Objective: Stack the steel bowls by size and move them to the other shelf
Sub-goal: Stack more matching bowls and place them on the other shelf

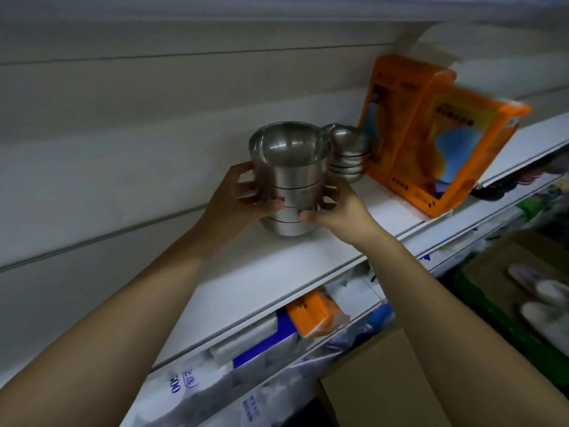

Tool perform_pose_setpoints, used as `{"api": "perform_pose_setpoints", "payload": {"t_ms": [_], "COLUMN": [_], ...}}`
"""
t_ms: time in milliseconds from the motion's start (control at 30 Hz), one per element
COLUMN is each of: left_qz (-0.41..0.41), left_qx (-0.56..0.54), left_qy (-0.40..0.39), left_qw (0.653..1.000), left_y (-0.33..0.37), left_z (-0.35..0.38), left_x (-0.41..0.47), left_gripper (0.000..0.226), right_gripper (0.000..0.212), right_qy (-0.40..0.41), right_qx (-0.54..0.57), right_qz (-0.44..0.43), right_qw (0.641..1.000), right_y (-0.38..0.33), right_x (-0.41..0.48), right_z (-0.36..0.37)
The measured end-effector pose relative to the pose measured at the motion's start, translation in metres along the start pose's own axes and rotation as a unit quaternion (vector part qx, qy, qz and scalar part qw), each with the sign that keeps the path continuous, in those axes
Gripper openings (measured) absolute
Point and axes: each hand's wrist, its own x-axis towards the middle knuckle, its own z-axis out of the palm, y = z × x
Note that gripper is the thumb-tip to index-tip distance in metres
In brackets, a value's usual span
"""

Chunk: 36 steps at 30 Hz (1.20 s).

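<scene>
A tall stack of large steel bowls stands on the white upper shelf, its base touching the board. My left hand grips the stack's left side and my right hand grips its right side, thumbs meeting at the front. Just behind and to the right sits a shorter stack of small steel bowls, untouched by either hand. Part of its left side is hidden by the large stack.
Two orange boxes stand upright right of the small bowls. The grey back wall runs behind the shelf. Below the shelf lie plastic-wrapped packs, an orange pack, and a cardboard box. Slippers lie lower right.
</scene>
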Motion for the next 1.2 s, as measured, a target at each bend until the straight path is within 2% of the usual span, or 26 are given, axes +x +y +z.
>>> {"api": "perform_pose_setpoints", "payload": {"t_ms": [133, 433, 500, 600, 667, 800, 1000, 1200], "left_qz": [-0.006, -0.031, -0.031, -0.03, -0.03, -0.031, -0.026, -0.02], "left_qx": [-0.014, -0.059, -0.059, -0.056, -0.045, -0.03, -0.037, -0.03], "left_qy": [0.033, 0.048, 0.056, 0.078, 0.101, 0.149, 0.189, 0.194], "left_qw": [0.999, 0.997, 0.996, 0.995, 0.993, 0.988, 0.981, 0.98], "left_y": [0.004, -0.005, -0.008, -0.013, -0.015, -0.022, -0.027, -0.034], "left_z": [0.015, 0.025, 0.02, 0.009, -0.003, -0.03, -0.065, -0.083], "left_x": [0.026, 0.054, 0.055, 0.049, 0.038, 0.01, -0.017, -0.026], "left_gripper": [0.101, 0.092, 0.092, 0.091, 0.1, 0.105, 0.099, 0.099], "right_gripper": [0.076, 0.093, 0.092, 0.08, 0.082, 0.083, 0.085, 0.087], "right_qy": [-0.009, -0.025, -0.031, -0.038, -0.05, -0.089, -0.131, -0.141], "right_qx": [0.02, 0.001, 0.005, 0.021, 0.028, 0.049, 0.04, 0.037], "right_qz": [-0.03, -0.031, -0.025, -0.028, -0.031, -0.041, -0.067, -0.067], "right_qw": [0.999, 0.999, 0.999, 0.999, 0.998, 0.994, 0.988, 0.987], "right_y": [0.015, 0.027, 0.027, 0.027, 0.024, 0.021, 0.009, 0.002], "right_x": [0.038, 0.083, 0.087, 0.089, 0.086, 0.077, 0.076, 0.081], "right_z": [-0.015, -0.021, -0.016, -0.003, 0.011, 0.044, 0.088, 0.111]}}
